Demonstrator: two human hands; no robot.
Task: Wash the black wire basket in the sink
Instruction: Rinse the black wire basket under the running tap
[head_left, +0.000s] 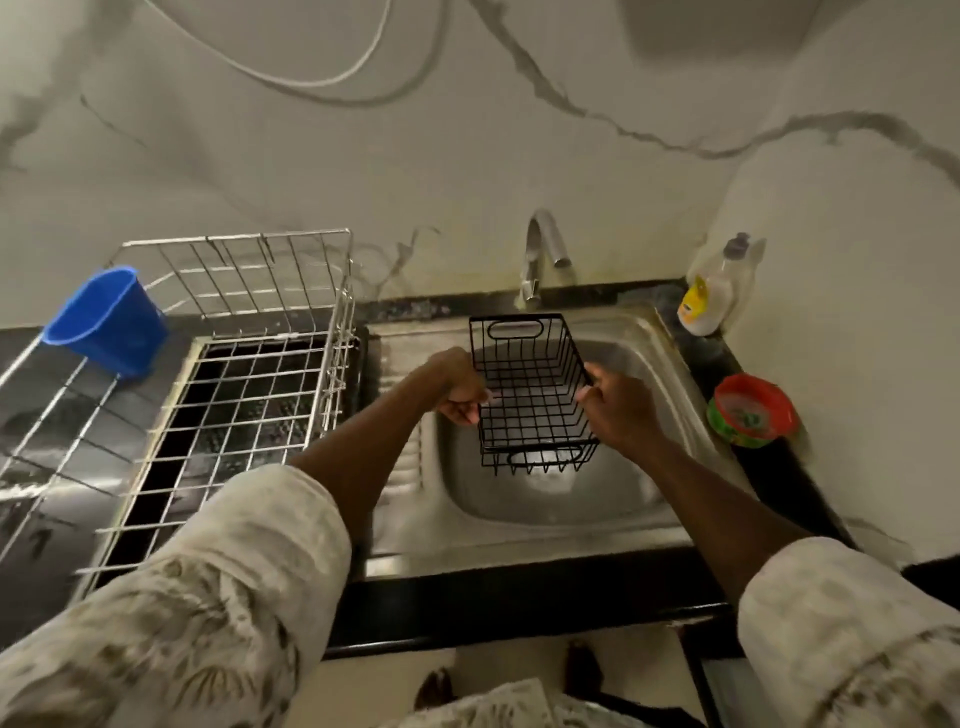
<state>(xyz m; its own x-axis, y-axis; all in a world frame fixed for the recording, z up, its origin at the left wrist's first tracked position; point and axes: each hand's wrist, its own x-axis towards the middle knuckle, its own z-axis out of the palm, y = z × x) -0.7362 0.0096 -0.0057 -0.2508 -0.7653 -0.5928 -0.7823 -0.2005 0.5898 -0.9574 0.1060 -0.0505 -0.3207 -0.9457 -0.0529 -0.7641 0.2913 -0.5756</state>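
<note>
Grips the black wire basket (530, 395) with both hands at the centre of the frame, over the bowl of the steel sink (519, 525). Curls the left hand (460, 387) round the basket's left long rim, knuckles up and fingers folded underneath. Closes the right hand (621, 410) on the right long rim, thumb on the top wire and fingers wrapped round the side. Keeps the basket open side up and slightly tilted, one handle end toward the tap (543, 254) in the upper middle, the other toward the lower edge of the frame. Cannot tell whether the basket's underside touches the sink floor. Shows only the grey steel of the bowl through the basket's grid.

Wears pale patterned sleeves (249, 561), pushed up the forearms, at the lower left and lower right.

Left of the sink, on the black tabletop (519, 592): a silver wire dish rack (249, 374), with dark tray showing through its bars. Hooked on the rack's left side, at the middle left of the frame: a blue plastic cup (106, 319), its inside too shadowed to read.

Right of the sink, along the tabletop: a clear bottle (714, 291) with a yellow label and grey cap at the back corner, standing against the marbled wall; nearer, a round red and green tub (753, 410) holding something pale with a green patch, too blurred to name.
</note>
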